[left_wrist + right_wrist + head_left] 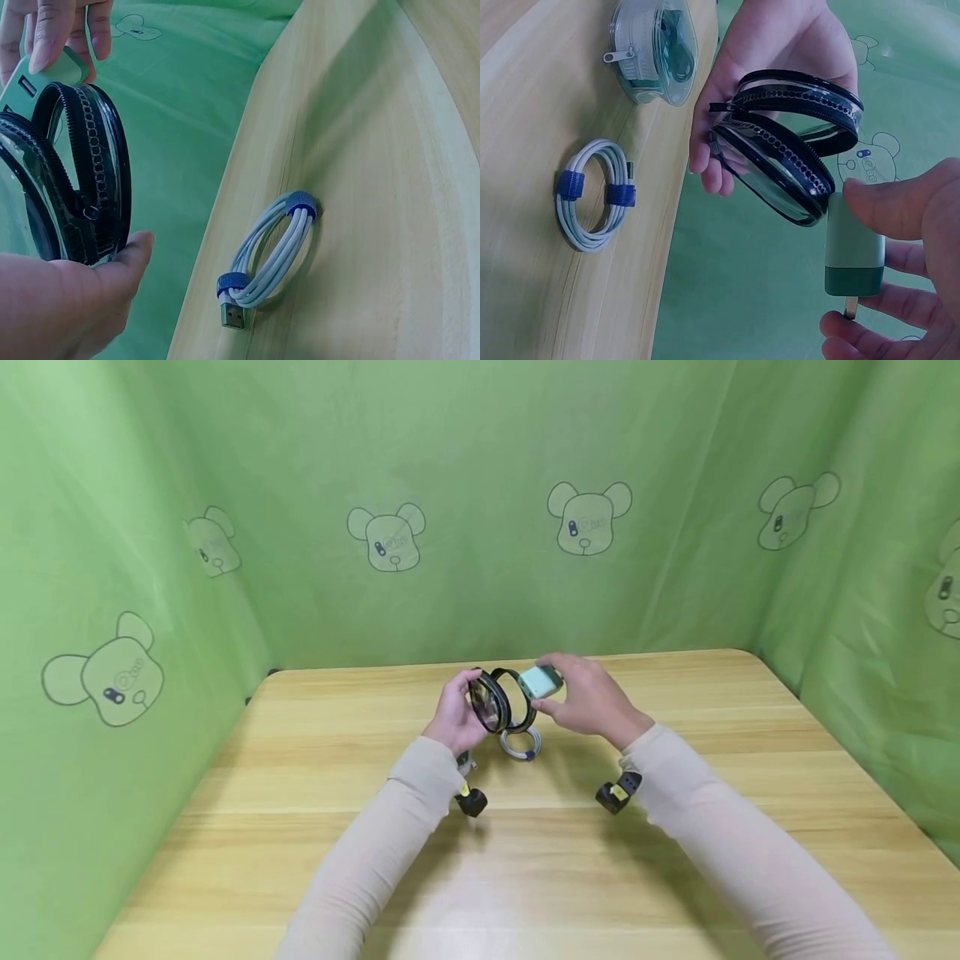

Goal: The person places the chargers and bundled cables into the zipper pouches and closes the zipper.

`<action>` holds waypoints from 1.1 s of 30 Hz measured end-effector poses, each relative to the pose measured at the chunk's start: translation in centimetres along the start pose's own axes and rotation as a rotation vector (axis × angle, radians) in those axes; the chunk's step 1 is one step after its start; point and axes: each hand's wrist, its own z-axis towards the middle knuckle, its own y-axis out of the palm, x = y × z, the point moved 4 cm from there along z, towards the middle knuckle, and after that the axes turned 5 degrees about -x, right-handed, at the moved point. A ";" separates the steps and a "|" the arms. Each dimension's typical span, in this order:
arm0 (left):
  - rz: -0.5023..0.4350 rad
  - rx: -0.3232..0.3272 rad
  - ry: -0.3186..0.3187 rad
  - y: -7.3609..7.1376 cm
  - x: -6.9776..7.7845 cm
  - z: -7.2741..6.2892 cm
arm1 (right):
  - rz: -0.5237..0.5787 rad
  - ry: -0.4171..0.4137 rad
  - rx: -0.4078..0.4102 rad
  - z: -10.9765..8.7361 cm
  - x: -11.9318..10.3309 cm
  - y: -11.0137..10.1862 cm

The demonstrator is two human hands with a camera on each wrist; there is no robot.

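Observation:
My left hand (455, 717) holds a round clear zip pouch (791, 154) with black trim, unzipped so its two halves spread apart. The pouch rests against the palm and fingers in the right wrist view. My right hand (596, 697) grips a light green USB wall charger (853, 232) between thumb and fingers, right at the pouch's open edge. Its metal prong points away from the pouch, and a USB port shows on its other end in the left wrist view. Both hands are raised above the table.
A coiled white USB cable (289, 259) with blue straps lies on the wooden table (525, 877) below the hands. Near it stands another clear pouch (656, 56) with a white zipper and something green inside, mostly behind my left wrist from above. Green curtains surround the table.

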 end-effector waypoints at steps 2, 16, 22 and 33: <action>0.001 -0.002 -0.002 0.0 0.0 0.0 | 0.001 0.001 0.000 0.0 0.0 0.0; 0.047 0.001 -0.061 0.5 -0.4 -0.4 | 0.021 0.005 -0.011 0.3 -0.3 0.4; 0.028 -0.014 -0.070 1.0 -0.5 -0.7 | 0.005 -0.004 -0.013 0.4 -0.4 0.5; 0.038 -0.012 -0.045 1.3 -0.4 -0.8 | 0.013 -0.008 0.002 0.4 -0.4 0.7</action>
